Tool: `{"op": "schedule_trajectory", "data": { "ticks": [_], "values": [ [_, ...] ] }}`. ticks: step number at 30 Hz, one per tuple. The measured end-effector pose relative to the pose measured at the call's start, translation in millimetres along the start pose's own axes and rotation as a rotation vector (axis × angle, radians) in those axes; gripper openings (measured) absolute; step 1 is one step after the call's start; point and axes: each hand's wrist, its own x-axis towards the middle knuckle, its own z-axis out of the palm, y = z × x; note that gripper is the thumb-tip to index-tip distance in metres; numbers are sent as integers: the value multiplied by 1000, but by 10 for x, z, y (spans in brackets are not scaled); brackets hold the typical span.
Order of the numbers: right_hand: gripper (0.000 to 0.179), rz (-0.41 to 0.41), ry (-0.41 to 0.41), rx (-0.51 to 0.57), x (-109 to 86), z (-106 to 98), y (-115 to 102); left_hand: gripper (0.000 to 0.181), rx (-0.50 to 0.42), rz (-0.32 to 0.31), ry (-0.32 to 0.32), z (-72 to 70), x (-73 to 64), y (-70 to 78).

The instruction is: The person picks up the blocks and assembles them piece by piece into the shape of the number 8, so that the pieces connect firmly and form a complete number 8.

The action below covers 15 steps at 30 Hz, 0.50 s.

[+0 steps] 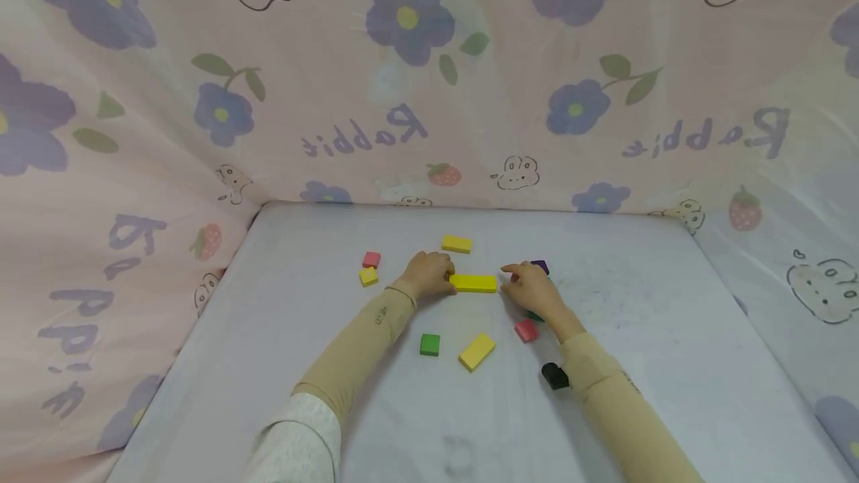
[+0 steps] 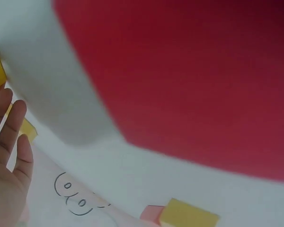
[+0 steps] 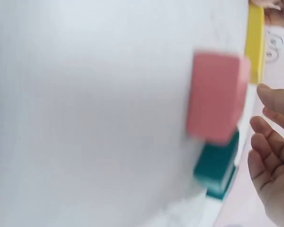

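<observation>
The near edge of the table [image 1: 644, 297] was cut off by the head view. The left hand [image 1: 428, 274] covered one end of the long yellow block [image 1: 475, 284]. Toward the table's right edge, the right hand [image 1: 532, 289] partly hid a purple block [image 1: 540, 267] and a dark green block [image 1: 535, 315]; nearer the cut-off edge, the right sleeve [image 1: 624, 408] overlapped a black object [image 1: 553, 376] too unclear to name. The sleeve's small lettering [image 1: 632, 383] could not be read. In the left wrist view, a red surface [image 2: 180, 85] ran off the top and right, its full shape untold. The right wrist view blurred a pink block [image 3: 214, 94].
</observation>
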Motion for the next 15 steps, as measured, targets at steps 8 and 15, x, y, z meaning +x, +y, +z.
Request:
{"op": "schedule_trajectory", "data": {
  "ticks": [8,15],
  "values": [
    [30,50,62,47,-150,-238,289,32,16,-21,-16,-27,-4,40],
    [35,60,48,73,-251,-329,546,34,17,-35,-8,-31,-17,70]
  ]
}}
